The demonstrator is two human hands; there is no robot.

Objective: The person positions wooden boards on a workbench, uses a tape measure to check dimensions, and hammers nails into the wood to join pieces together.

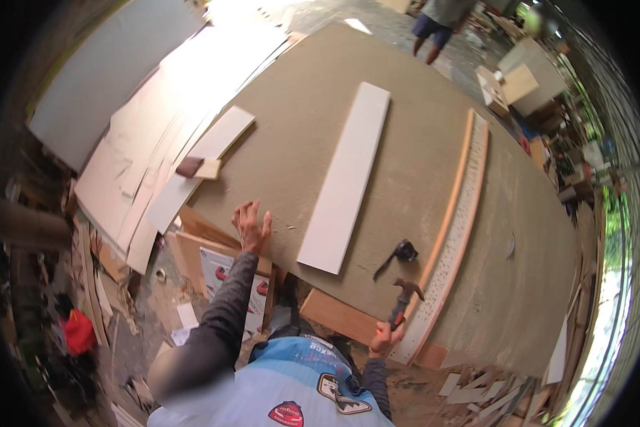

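My left hand (pixel 252 226) is at the near left part of the big brown worktable (pixel 291 135), fingers spread and holding nothing; whether it touches the top I cannot tell. My right hand (pixel 387 339) grips a claw hammer (pixel 407 290) by its red and black handle, head pointing away from me, at the table's near edge. Just right of the hammer runs a long curved wooden strip (pixel 454 235) with a pale, dark-speckled face. A small black object with a strap (pixel 405 250) lies beyond the hammer. Between my hands, farther off, lies a long white board (pixel 348 178).
A shorter white board (pixel 227 132) at the left bears a dark brown block (pixel 189 167) and a pale wood block (pixel 208 169). Large pale sheets (pixel 131 171) lie beyond. Wood scraps (pixel 476 391) litter the floor at lower right. Another person (pixel 437 28) stands past the far edge.
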